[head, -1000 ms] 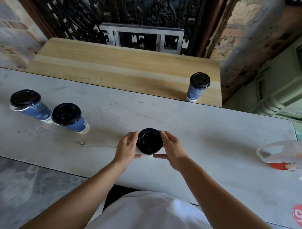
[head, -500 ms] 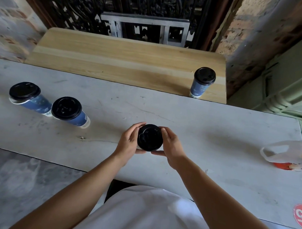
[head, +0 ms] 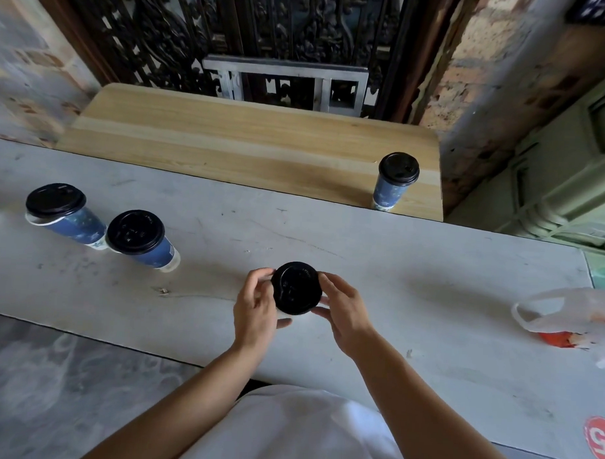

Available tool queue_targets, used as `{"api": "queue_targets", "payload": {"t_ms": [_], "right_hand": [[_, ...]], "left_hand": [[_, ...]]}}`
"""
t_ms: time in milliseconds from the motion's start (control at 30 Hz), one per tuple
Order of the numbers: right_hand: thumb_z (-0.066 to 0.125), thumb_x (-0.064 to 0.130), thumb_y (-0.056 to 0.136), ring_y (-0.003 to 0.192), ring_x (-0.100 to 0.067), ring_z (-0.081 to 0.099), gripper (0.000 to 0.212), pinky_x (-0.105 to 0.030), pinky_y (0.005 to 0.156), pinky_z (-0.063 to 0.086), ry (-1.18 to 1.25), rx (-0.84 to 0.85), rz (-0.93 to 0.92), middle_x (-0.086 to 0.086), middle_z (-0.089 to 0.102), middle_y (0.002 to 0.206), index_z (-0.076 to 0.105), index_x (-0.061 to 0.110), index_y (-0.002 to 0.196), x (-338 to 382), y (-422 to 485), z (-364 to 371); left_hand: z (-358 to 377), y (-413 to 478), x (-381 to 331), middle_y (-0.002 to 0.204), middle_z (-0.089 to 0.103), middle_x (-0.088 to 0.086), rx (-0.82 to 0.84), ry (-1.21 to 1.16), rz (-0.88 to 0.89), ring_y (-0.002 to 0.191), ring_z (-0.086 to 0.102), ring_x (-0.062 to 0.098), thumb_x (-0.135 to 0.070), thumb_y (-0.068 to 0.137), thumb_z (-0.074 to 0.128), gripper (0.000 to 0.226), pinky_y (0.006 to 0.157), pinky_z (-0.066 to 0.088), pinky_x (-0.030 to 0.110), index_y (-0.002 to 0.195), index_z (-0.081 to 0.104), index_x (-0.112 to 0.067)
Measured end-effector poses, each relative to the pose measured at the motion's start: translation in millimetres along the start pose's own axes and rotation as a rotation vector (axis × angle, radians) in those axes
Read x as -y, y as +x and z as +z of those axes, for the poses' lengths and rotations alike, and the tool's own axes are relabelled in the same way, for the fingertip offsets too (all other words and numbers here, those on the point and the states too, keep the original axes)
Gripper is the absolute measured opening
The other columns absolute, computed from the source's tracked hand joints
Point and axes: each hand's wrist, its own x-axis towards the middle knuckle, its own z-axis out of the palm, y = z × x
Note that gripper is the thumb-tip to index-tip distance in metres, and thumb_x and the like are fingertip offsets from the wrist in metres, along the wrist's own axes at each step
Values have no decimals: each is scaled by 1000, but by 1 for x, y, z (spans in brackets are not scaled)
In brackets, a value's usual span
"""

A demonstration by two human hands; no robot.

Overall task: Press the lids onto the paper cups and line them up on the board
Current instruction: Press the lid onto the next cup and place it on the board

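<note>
The round black plastic lid (head: 296, 288) lies over the pale grey bench (head: 412, 277), caught between both hands. The left hand (head: 255, 306) closes its grip on the lid's left rim, and the right hand (head: 344, 308) pinches its right rim.

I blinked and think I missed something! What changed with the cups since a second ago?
Almost nothing. The left hand and right hand still grip the black lid, fingers only shifting slightly around its rim. Nothing was picked up or let go. The far-left cup, the cup beside it, the cup on the board and the plastic bag stayed put.
</note>
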Motion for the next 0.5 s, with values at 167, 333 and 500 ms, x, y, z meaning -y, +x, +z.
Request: {"api": "queue_targets", "payload": {"t_ms": [167,333,500], "right_hand": [[53,36,104,112,-25,67,28,-47,87,60,-30,54,49,-4,73,116,73,19,113,4,-9,-4],[50,37,105,110,-30,68,30,-55,83,61,-89,112,87,-10,71,116,72,18,113,13,-6,2],[47,37,105,115,-32,65,28,-47,73,64,-188,86,83,-13,67,121,71,22,106,17,0,12]], "left_hand": [[-11,10,-1,95,63,-3,27,118,-55,93,64,15,-40,95,63,19,54,63,39,91,66,-22],[-21,25,-2,95,62,4,126,202,-86,94,63,21,-48,94,63,29,55,63,44,87,68,-20],[-29,39,-2,103,66,4,246,198,11,99,63,20,-33,98,61,12,59,64,49,94,68,-25]]}}
